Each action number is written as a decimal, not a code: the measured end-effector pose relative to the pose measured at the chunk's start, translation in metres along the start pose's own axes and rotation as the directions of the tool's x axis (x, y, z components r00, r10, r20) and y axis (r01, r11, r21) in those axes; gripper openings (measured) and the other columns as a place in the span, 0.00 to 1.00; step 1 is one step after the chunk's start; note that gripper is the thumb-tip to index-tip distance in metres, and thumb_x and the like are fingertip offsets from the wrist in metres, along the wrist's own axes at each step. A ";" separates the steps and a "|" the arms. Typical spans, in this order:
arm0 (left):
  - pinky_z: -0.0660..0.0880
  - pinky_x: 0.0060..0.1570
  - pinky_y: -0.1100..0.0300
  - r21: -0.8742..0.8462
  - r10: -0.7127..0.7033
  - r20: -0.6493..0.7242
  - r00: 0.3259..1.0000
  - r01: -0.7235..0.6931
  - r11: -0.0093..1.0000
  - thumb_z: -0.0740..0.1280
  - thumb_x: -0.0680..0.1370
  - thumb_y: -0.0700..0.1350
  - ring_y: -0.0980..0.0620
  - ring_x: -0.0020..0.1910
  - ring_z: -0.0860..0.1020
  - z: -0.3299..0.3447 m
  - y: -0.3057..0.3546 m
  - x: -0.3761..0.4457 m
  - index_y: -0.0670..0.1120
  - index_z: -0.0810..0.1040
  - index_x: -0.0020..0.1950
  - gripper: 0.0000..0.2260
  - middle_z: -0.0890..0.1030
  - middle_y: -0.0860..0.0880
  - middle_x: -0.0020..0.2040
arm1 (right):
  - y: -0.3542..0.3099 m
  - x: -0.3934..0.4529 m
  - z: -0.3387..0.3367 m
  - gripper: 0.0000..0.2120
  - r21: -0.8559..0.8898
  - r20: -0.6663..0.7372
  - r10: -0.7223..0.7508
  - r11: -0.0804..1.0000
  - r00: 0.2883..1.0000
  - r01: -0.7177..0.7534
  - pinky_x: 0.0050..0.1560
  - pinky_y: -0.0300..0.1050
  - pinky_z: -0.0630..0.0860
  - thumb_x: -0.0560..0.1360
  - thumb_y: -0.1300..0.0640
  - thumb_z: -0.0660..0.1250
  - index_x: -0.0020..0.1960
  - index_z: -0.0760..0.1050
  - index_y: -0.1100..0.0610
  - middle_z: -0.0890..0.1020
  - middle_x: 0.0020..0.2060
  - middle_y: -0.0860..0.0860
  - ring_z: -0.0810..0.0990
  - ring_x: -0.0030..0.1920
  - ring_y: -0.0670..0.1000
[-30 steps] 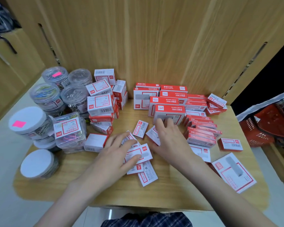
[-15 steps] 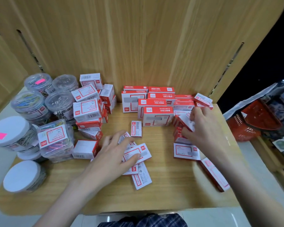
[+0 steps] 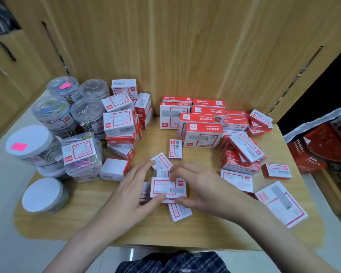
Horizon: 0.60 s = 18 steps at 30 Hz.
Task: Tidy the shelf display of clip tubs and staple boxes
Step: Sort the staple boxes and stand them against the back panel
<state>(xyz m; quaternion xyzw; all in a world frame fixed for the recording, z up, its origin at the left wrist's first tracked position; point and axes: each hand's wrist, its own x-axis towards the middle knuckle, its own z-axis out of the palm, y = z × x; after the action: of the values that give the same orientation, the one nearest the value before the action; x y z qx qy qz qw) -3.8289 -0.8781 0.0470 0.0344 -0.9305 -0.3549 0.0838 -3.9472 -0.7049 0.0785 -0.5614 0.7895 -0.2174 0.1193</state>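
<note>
At the shelf's front, your left hand [image 3: 134, 196] and right hand [image 3: 201, 190] pinch one small staple box [image 3: 166, 187] between them. Likely you're squaring it onto the loose boxes beneath.

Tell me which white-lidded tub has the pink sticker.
The farther white-lidded tub, at the shelf's left edge. The nearer white-lidded tub has a plain lid.

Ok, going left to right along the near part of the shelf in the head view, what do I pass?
White-lidded round tub → left hand → staple box held by both hands → right hand → large flat staple box at the right edge → red basket off the shelf.
</note>
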 end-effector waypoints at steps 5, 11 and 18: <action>0.57 0.61 0.76 0.047 0.043 0.078 0.996 -0.047 0.998 0.64 0.67 0.62 0.68 0.62 0.64 -0.004 -0.007 -0.008 0.61 0.54 0.69 0.33 0.67 0.66 0.64 | 0.010 -0.004 -0.006 0.10 0.099 -0.194 0.148 0.987 0.970 -0.131 0.44 0.36 0.71 0.65 0.51 0.67 0.44 0.69 0.52 0.69 0.45 0.44 0.71 0.45 0.42; 0.58 0.58 0.77 0.094 0.073 0.049 0.996 -0.077 0.993 0.75 0.66 0.43 0.61 0.58 0.69 -0.001 -0.019 -0.008 0.59 0.58 0.68 0.38 0.74 0.58 0.59 | -0.012 0.004 0.013 0.14 0.182 -0.241 0.322 0.942 0.915 -0.283 0.37 0.36 0.63 0.66 0.50 0.70 0.41 0.65 0.51 0.65 0.41 0.45 0.68 0.40 0.45; 0.61 0.52 0.80 0.087 0.091 0.024 0.996 -0.093 0.992 0.72 0.67 0.44 0.63 0.54 0.71 -0.010 -0.024 -0.015 0.63 0.57 0.67 0.35 0.74 0.59 0.56 | -0.035 0.025 0.029 0.27 -0.086 -0.116 0.400 0.908 0.909 -0.410 0.40 0.43 0.62 0.67 0.40 0.67 0.53 0.60 0.55 0.62 0.50 0.51 0.69 0.48 0.54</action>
<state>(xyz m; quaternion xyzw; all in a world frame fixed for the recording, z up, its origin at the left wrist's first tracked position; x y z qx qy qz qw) -3.8123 -0.9008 0.0368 -0.0083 -0.9466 -0.3098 0.0891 -3.9144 -0.7443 0.0713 -0.3799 0.9043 -0.1711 0.0932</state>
